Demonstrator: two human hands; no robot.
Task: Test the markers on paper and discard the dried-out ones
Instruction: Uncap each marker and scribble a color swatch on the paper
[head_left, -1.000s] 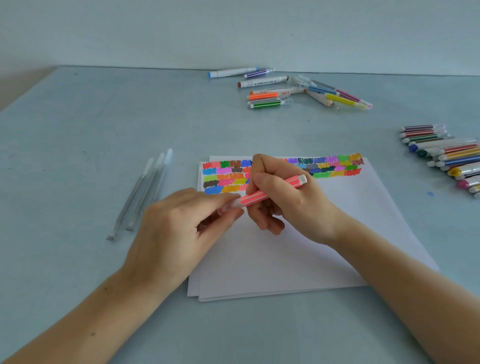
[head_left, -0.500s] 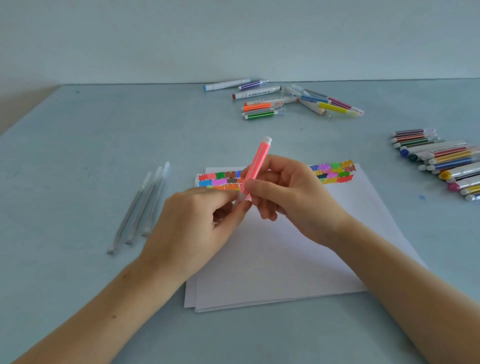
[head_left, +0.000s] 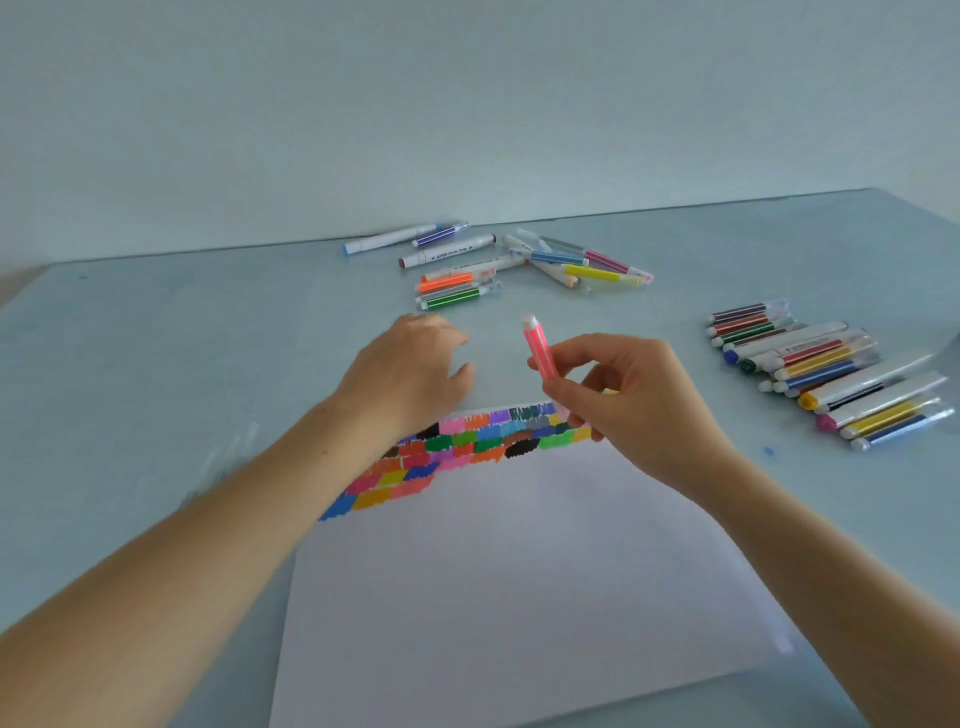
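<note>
Since the earlier frame, left hand (head_left: 410, 371) has let go, reaching to 12 o'clock, fingers relaxed. Right hand (head_left: 631, 400) pinches pink marker (head_left: 540, 349), upright, projecting at 11 o'clock above paper (head_left: 519, 571).

pink marker (head_left: 540, 351) tip hidden by right hand (head_left: 631, 400), paper (head_left: 519, 571) cut off below

A pale blue table (head_left: 156, 364) meets a plain wall (head_left: 467, 104).
</note>
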